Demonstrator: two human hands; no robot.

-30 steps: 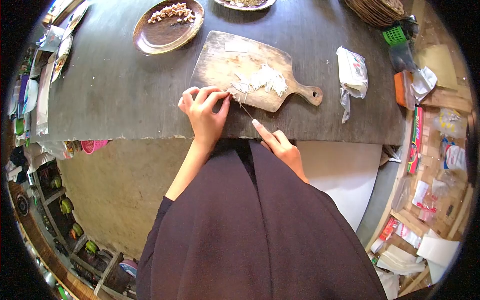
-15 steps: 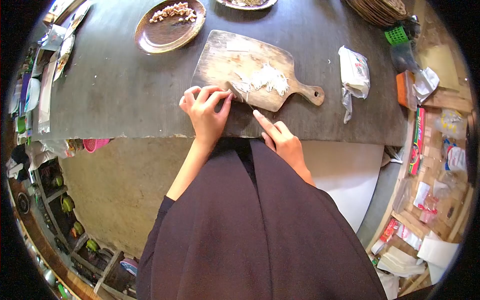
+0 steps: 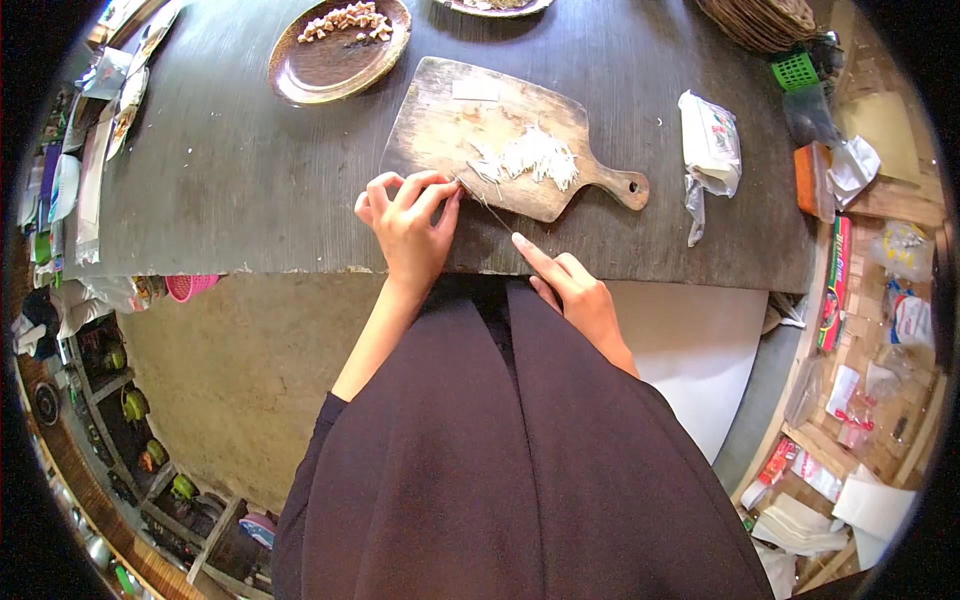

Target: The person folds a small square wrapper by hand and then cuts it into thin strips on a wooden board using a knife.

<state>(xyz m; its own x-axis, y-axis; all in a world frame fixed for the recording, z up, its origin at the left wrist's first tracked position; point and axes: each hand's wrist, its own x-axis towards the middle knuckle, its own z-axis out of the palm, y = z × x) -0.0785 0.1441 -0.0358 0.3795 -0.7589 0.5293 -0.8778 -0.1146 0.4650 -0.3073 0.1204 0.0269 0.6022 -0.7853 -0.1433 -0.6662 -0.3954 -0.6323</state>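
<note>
A wooden cutting board (image 3: 440, 120) with a handle lies near the table's front edge. On it rest a heap of thin white shreds (image 3: 540, 157) and a flat pale piece (image 3: 475, 90). My left hand (image 3: 412, 230) is at the board's near left edge, thumb and fingertips pinched together; what they hold is too small to make out. My right hand (image 3: 578, 292) grips a knife (image 3: 492, 210), index finger stretched along it. Its thin blade slants over the board's near edge toward my left fingertips. The knife's handle is hidden in my right hand.
A brown plate (image 3: 320, 85) with small chopped pieces (image 3: 350, 20) stands at the back, beside another plate (image 3: 495, 10). A white plastic packet (image 3: 710, 145) lies right of the board. A green basket (image 3: 795, 70) and an orange container (image 3: 813, 180) stand at the far right.
The knife has turned, so its blade now shows edge-on as a thin line. My right hand has shifted slightly right and down; my left hand has barely moved.
</note>
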